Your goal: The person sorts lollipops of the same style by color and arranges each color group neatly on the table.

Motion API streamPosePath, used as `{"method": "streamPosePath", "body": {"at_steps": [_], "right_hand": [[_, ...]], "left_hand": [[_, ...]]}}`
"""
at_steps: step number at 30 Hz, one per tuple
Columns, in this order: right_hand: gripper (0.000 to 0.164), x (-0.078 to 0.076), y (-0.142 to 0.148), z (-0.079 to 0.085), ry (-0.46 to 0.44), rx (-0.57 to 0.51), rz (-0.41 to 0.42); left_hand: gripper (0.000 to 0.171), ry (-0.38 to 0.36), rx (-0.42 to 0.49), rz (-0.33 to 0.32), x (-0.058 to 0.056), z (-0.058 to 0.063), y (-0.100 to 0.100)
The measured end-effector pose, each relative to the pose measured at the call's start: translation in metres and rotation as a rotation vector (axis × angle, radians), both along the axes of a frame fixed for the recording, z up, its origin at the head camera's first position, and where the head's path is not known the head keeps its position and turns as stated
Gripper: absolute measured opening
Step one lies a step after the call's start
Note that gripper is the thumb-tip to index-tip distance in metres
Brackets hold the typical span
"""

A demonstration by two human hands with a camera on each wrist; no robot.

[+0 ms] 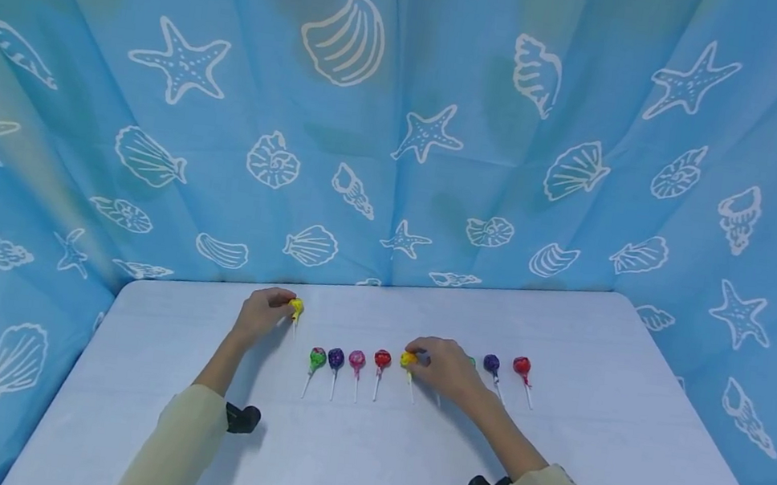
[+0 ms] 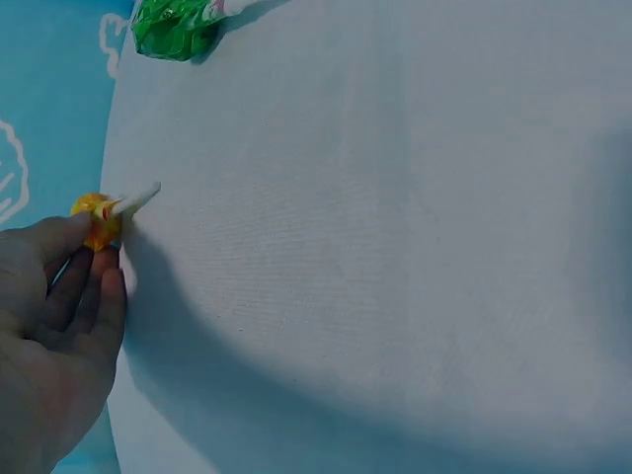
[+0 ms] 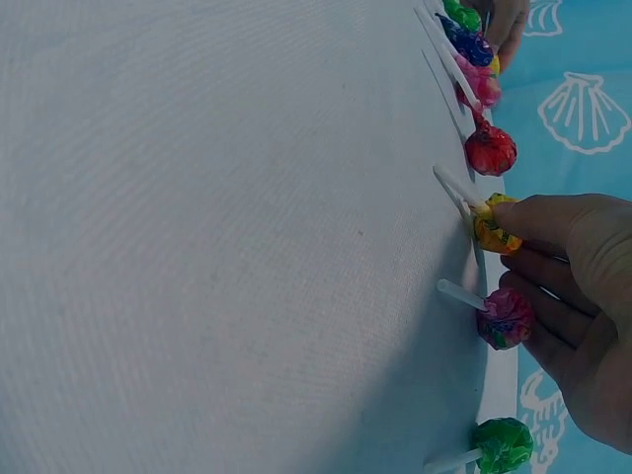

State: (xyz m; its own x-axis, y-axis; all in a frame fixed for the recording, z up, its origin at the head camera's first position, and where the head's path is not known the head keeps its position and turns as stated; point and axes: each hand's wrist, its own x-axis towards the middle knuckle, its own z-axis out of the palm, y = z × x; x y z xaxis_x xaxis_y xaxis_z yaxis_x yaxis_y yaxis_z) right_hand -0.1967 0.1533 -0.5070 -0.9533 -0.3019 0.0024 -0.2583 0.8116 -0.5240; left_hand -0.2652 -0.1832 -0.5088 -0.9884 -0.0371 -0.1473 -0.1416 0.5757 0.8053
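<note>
My left hand (image 1: 265, 313) pinches a yellow lollipop (image 1: 296, 306) by its wrapped head at the back left of the table; its white stick (image 2: 141, 198) points away from the fingers in the left wrist view. Toward the middle, my right hand (image 1: 449, 370) grips another yellow lollipop (image 1: 408, 359) between thumb and fingers, within a row of lollipops. Left of it in the row lie a red (image 1: 382, 358), a pink (image 1: 357, 359), a purple (image 1: 335, 357) and a green lollipop (image 1: 318, 358). Close by the right fingers is a second pink lollipop (image 3: 506, 319), hidden by the hand in the head view.
Further right lie a green lollipop (image 3: 504, 445), a purple one (image 1: 492, 363) and a red one (image 1: 522, 366). A white cloth covers the table (image 1: 332, 462). Behind it hangs a blue curtain (image 1: 396, 179) with white shells and starfish.
</note>
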Motion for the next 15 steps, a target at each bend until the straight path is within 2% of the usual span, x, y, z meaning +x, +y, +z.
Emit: {"method": "streamPosePath", "body": {"at_steps": [5, 15], "right_hand": [[0.028, 0.0013, -0.0021, 0.0031, -0.016, 0.01, -0.004], [0.026, -0.0018, -0.0036, 0.0022, -0.044, 0.018, 0.004]], "left_hand": [[0.03, 0.008, -0.025, -0.02, -0.0058, 0.0, -0.0011], [0.03, 0.043, -0.03, -0.01, -0.0056, -0.0028, 0.0019]]}}
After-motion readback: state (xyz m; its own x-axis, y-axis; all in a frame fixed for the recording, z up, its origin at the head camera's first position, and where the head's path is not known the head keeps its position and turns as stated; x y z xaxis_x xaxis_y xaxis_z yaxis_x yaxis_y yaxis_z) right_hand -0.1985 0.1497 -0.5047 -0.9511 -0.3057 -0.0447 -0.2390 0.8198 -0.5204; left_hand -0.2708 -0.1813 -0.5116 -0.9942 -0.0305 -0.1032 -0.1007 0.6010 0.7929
